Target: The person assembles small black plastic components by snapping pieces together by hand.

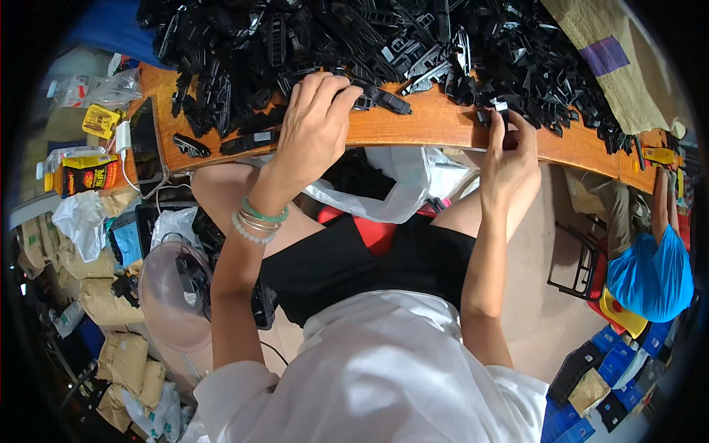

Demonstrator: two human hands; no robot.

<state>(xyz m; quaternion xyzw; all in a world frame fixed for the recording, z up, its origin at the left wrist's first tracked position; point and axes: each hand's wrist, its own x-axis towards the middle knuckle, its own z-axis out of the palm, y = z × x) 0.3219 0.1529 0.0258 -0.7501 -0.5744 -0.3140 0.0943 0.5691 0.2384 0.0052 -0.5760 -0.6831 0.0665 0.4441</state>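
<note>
A heap of black plastic parts [354, 33] covers the far side of the wooden table [428, 127]. My left hand [316, 122], with bracelets on its wrist, is at the near edge of the heap, fingers curled and pressed together. What lies under its fingertips is hidden. Right beside those fingertips is a long black part [391, 102]. At the table's front edge, my right hand [513, 151] pinches a small black plastic piece [484, 117] with a pale, shiny face between thumb and fingers. Left of my left hand, another black part [247, 142] lies along the edge.
Below the table edge, a white plastic bag [391, 199] hangs open between my knees. Bottles [81, 171] and a white charger [122, 136] crowd the left. Farther right sits a person in a blue shirt [650, 273]. Blue boxes [617, 363] are stacked at lower right.
</note>
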